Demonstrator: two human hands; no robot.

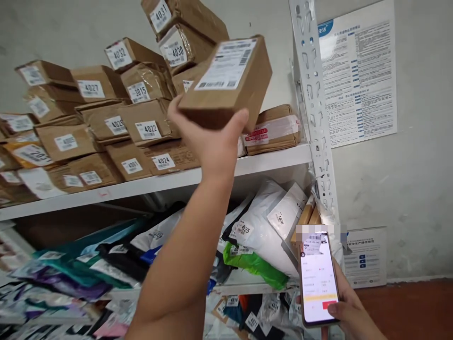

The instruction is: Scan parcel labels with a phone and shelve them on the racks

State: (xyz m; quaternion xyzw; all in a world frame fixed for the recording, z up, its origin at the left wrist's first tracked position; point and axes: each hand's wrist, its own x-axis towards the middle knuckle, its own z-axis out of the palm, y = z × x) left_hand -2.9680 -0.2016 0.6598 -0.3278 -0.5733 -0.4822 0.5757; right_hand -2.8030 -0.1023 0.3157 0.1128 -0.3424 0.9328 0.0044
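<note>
My left hand [212, 137] grips a brown cardboard box [256, 87] from below, thumb on one side and fingers on the other. The box is tilted, in front of the upper shelf, and a white shipping label [228, 63] with barcodes covers much of its top face. In my right hand [345, 302], at the lower right, is a smartphone [318, 283] with a lit screen. A barcode picture shows at the top of that screen, and my thumb rests by a red button near its bottom.
Stacked cardboard boxes with number labels, such as one marked 4022 [147, 130], line the white upper shelf [276, 160]. Bagged parcels [255, 269] crowd the shelves below. A perforated metal post [316, 94] stands at the right, beside a wall poster [357, 75].
</note>
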